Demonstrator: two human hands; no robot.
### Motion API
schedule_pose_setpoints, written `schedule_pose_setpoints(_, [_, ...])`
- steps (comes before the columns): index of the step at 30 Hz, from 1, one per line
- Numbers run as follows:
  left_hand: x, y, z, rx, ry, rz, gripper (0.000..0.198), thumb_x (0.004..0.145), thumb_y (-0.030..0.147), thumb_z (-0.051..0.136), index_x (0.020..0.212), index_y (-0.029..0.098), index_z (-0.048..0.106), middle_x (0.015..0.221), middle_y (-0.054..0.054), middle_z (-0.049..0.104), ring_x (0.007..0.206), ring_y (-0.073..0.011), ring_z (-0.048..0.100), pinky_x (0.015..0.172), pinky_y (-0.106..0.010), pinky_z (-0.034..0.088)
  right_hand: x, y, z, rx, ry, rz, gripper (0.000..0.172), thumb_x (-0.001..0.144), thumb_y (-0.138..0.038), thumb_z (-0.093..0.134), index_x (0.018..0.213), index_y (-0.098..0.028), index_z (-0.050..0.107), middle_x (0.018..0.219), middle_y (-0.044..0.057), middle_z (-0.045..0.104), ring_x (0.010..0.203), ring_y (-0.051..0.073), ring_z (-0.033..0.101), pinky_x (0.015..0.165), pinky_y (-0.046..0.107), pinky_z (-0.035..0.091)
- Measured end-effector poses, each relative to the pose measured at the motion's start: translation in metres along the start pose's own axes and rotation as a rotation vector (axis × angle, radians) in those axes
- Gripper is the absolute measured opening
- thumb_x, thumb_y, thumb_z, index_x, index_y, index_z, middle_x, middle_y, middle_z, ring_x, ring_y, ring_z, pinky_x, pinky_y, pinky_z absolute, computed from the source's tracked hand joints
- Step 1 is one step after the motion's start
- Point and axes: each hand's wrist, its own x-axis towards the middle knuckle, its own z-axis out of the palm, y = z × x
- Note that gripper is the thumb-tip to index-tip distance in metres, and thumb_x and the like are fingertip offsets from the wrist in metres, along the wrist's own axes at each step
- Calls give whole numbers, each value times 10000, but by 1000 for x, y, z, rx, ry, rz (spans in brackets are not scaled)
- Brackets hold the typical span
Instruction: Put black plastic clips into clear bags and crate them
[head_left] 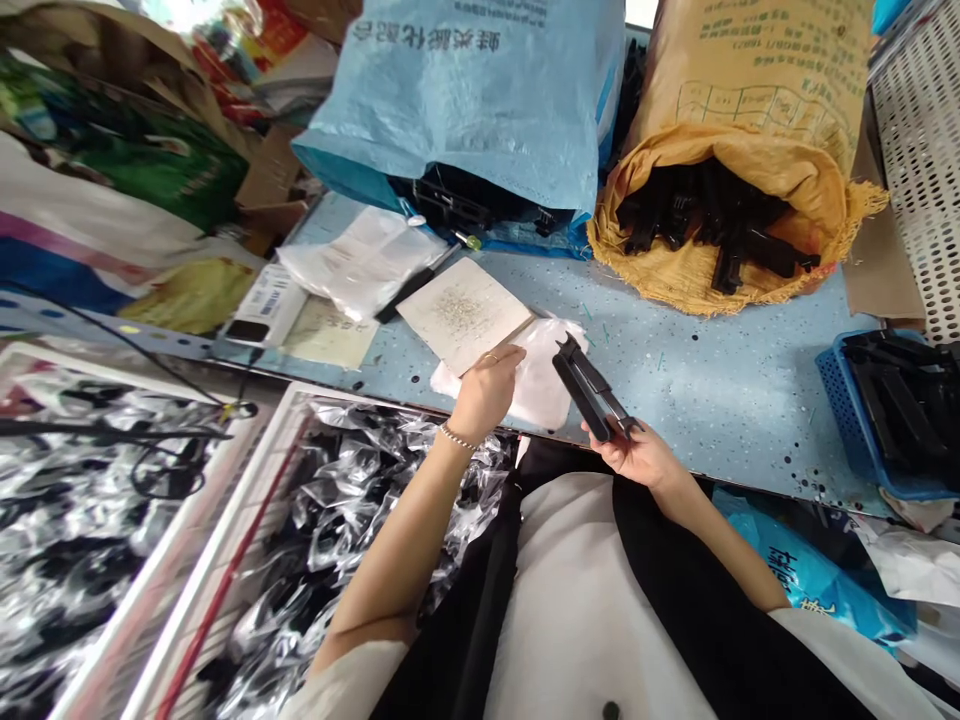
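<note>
- The right hand (636, 455) grips the lower end of a long, narrow, black, plastic-looking part (583, 392), tilted over the near edge of the speckled blue tabletop (697, 400).
- This part looks light and stiff, perhaps slippery; its forked tip seems weakest, so the thicker lower end suits a hold.
- The left hand (486, 398) has its fingers drawn together at a square, cream-coloured, speckled board (465, 315); whether they pinch anything, I cannot tell.
- A thin white sheet (541, 395) lies between the hands.
- Beyond, 2 sacks, a blue woven sack (465, 100) and a yellow woven sack (750, 85), contain black pieces.
</note>
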Motion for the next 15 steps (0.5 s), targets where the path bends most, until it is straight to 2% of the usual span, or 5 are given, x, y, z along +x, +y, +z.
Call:
schedule_pose_setpoints(2, [0, -4, 4, -42, -11, -18, 452, 874, 107, 433, 1246, 155, 686, 1326, -131, 671, 1241, -274, 627, 1094, -474, 516, 4, 1, 6, 67, -59, 115, 183, 857, -146, 695, 1020, -161, 614, 1000, 102, 727, 775, 122, 675, 547, 144, 563])
schedule_pose_setpoints(5, [-3, -4, 6, -91, 32, -41, 484, 879, 105, 438, 1320, 120, 635, 1381, -164, 628, 1297, -272, 599, 1114, -460, 507, 18, 6, 14, 146, -58, 260, 146, 921, -166, 627, 1051, -105, 610, 893, 100, 699, 672, 95, 620, 519, 125, 556])
schedule_pose_setpoints(9, [-19, 24, 3, -115, 56, 130, 470, 963, 119, 404, 1401, 138, 574, 1407, -166, 604, 1342, -247, 569, 1152, -445, 478, 32, 6, 22, 76, -13, 257, 172, 984, -197, 520, 1066, -85, 621, 828, 67, 664, 625, 85, 573, 491, 128, 534])
schedule_pose_setpoints(11, [-30, 48, 4, -157, 12, 264, 492, 989, 101, 387, 1459, 161, 519, 1431, -158, 589, 1360, -229, 555, 1160, -419, 476, 30, 3, 28, -143, 41, 121, 141, 955, -235, 579, 996, -113, 637, 779, 39, 645, 603, 89, 552, 480, 151, 509])
schedule_pose_setpoints(15, [-47, 88, 8, -275, -72, 411, 565, 992, 56, 383, 1533, 213, 421, 1440, -149, 578, 1337, -203, 577, 1120, -369, 520, 10, -2, 45, -626, 203, -311, 192, 835, -319, 738, 797, -183, 607, 736, -6, 613, 648, 123, 556, 570, 219, 479])
